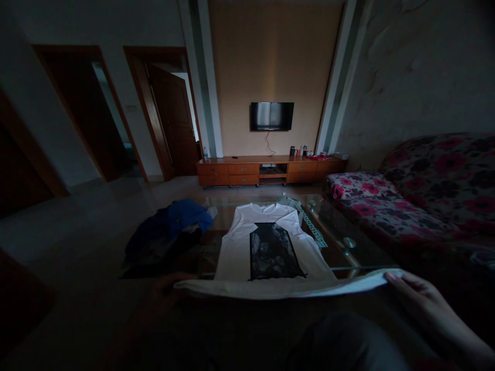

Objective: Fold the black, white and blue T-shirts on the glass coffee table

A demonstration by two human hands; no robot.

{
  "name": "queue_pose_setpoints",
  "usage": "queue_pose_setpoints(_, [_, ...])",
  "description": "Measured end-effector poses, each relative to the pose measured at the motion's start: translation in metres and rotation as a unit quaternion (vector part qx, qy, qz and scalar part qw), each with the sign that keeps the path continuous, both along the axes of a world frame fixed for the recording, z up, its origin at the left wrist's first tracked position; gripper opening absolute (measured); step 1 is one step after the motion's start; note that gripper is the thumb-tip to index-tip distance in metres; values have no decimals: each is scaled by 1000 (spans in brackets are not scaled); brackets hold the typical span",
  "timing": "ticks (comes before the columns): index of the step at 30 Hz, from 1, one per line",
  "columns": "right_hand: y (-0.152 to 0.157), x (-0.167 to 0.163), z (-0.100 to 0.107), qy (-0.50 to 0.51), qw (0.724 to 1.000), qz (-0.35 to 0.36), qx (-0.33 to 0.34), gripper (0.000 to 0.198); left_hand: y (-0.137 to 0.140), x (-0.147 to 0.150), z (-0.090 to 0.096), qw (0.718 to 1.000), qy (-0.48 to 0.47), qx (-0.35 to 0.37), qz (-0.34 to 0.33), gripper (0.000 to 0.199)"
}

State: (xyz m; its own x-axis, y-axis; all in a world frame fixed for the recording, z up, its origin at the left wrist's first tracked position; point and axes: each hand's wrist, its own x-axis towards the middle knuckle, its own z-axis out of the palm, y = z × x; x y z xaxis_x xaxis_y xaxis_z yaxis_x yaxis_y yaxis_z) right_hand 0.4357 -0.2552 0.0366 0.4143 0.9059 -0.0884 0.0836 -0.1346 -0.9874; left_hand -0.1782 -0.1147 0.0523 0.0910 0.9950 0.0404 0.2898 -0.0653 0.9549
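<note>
A white T-shirt (235,252) with a dark printed picture on its front lies on a glass-topped table (367,260), its collar at the far side. Its bottom hem is lifted and stretched sideways near me. At the right end of the hem, my right hand (419,293) pinches the cloth between thumb and fingers. My left hand (170,286), dim in the shadow, grips the hem's left corner. The sleeves lie folded inward over the shirt body. My knee shows dark below the hem.
A heap of blue and dark clothes (170,226) lies left of the shirt. To the right stands a flowered sofa (425,201). Across the room are a wooden TV cabinet (243,170) with bottles on it, a wall television (271,116) and a half-open door (174,118).
</note>
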Motion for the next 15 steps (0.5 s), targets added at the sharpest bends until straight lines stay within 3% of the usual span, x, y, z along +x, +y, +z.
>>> queue_pose_setpoints(3, [31, -9, -1, -10, 998, -15, 61, 39, 28, 15, -1, 999, 23, 42, 11, 49])
queue_pose_setpoints(8, [101, -13, -8, -159, 977, -14, 140, 46, 90, 50, -17, 997, -45, 52, 21, 62])
queue_pose_setpoints(11, [146, -10, -18, -228, 961, -29, 154, 54, 134, 67, -32, 995, -59, 69, 33, 68])
queue_pose_setpoints(15, [205, -3, -38, -263, 956, -38, 124, 60, 191, 79, -57, 994, -58, 79, 44, 72])
